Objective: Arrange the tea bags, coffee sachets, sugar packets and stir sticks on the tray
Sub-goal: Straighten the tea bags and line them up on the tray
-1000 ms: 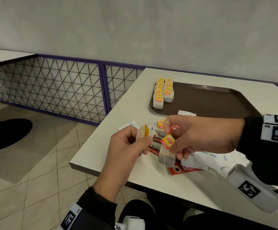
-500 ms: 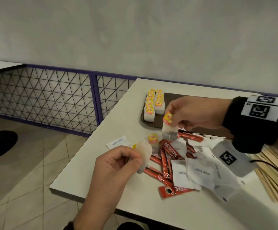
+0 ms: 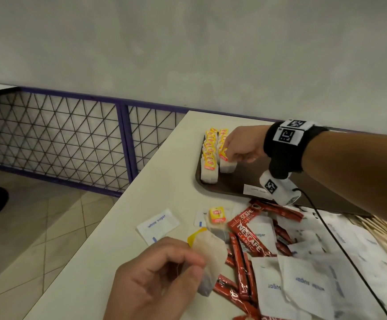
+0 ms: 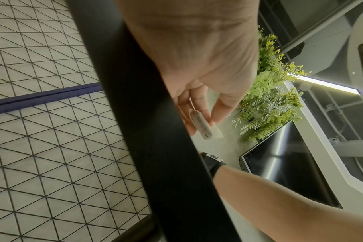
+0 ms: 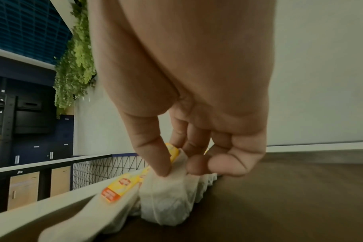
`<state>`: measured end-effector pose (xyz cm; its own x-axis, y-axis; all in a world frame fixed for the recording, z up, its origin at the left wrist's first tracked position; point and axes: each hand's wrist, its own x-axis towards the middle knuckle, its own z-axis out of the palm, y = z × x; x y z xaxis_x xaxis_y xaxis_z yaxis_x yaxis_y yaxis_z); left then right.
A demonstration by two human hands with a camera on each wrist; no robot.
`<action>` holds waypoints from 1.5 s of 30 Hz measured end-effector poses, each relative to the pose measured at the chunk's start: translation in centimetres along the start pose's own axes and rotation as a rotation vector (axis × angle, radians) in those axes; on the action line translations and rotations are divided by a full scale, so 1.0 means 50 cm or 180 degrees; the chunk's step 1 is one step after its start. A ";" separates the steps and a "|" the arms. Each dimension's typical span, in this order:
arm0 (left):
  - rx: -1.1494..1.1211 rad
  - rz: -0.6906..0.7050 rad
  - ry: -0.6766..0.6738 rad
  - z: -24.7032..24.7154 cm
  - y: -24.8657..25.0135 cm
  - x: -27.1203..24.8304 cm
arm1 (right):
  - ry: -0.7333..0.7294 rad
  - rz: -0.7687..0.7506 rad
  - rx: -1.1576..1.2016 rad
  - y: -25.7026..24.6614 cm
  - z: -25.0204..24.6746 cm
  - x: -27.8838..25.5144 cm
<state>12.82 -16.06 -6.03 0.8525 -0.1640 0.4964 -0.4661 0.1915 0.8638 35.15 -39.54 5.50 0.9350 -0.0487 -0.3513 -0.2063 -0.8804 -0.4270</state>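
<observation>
Tea bags are what's being sorted right now: the right hand [image 3: 241, 147] has thumb and fingers pinched on the top of a tea bag [image 5: 166, 194], setting it at the near end of the right-hand row [image 3: 222, 144] by the tray's [image 3: 229, 190] left edge. Best move imo is to lower it until the bag sits flush against the one behind, tag up like the rest, then let go without dragging the string. The left hand [image 3: 155, 280] is pinching another tea bag [image 3: 211, 262] over the table's near edge, ready to pass. One loose tea bag [image 3: 217, 215], the coffee sachets [image 3: 247, 234] and most sugar packets [image 3: 303, 285] are off the tray on the table, one white packet [image 3: 254, 190] lies at the tray's near edge
</observation>
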 end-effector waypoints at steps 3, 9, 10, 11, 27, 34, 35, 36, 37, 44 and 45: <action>0.0217 0.0039 -0.0108 -0.007 -0.007 0.000 | 0.0137 -0.0106 -0.0304 0.002 0.011 0.013; 0.0228 -0.0053 0.0045 0.001 -0.003 -0.011 | 0.0477 -0.0299 -0.0364 0.000 0.016 0.006; 0.0217 -0.0067 0.0062 0.003 -0.001 -0.012 | 0.0480 -0.0293 -0.0303 0.001 0.018 0.004; 0.0212 -0.0071 0.0082 0.005 0.001 -0.013 | 0.0496 -0.0271 -0.0245 0.003 0.020 0.005; 0.0215 -0.0211 0.0296 0.015 0.000 -0.015 | 0.0227 0.0312 0.1069 0.025 0.028 -0.009; 0.0594 -0.0187 0.0288 0.030 0.013 -0.022 | -0.0544 -0.0767 0.1335 -0.015 0.046 -0.241; 0.0658 -0.0179 0.0259 0.033 0.016 -0.023 | -0.0896 -0.0790 0.1312 -0.020 0.062 -0.280; 0.0740 -0.0171 0.0224 0.035 0.020 -0.023 | -0.1172 -0.0764 0.1197 -0.023 0.080 -0.316; 0.0829 -0.0167 0.0194 0.038 0.022 -0.025 | -0.1349 -0.0730 0.1047 -0.025 0.097 -0.344; 0.0589 -0.0542 0.0317 0.038 0.038 -0.029 | -0.1080 -0.1063 0.0820 -0.002 0.148 -0.408; 0.0494 -0.0595 0.0381 0.037 0.042 -0.028 | -0.0967 -0.1066 0.0896 0.000 0.147 -0.411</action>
<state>10.22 -17.24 -4.75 0.9448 -0.0652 0.3211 -0.3207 0.0166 0.9470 13.79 -35.04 6.59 0.8459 0.3889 -0.3649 -0.0192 -0.6615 -0.7497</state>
